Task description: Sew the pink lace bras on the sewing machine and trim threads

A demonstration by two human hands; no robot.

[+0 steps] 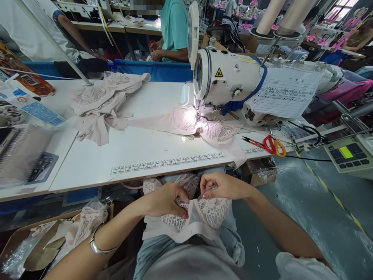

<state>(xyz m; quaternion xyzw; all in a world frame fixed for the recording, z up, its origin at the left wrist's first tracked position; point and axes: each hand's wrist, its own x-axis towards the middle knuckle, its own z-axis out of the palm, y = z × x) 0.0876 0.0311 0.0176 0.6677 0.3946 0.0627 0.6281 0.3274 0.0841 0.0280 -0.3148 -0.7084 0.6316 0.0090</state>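
Observation:
A pale pink lace bra (215, 213) lies across my lap, below the table's front edge. My left hand (169, 200) grips its left cup near the centre, thumb in front and fingers behind the lace. With fingers pinched, my right hand (221, 186) holds the upper edge of the other cup beside the centre piece. On the table, a second bra (163, 122) is spread under the head of the white sewing machine (230, 76), lit by its lamp. What lies behind the cups in my lap is partly hidden.
More bras lie in a pile (101, 101) at the table's left. Red and orange scissors (274, 146) rest near the right edge, beside a printed ruler (169, 162). A box of lace pieces (87, 217) stands low at left. Co-workers sit beyond the blue divider (169, 72).

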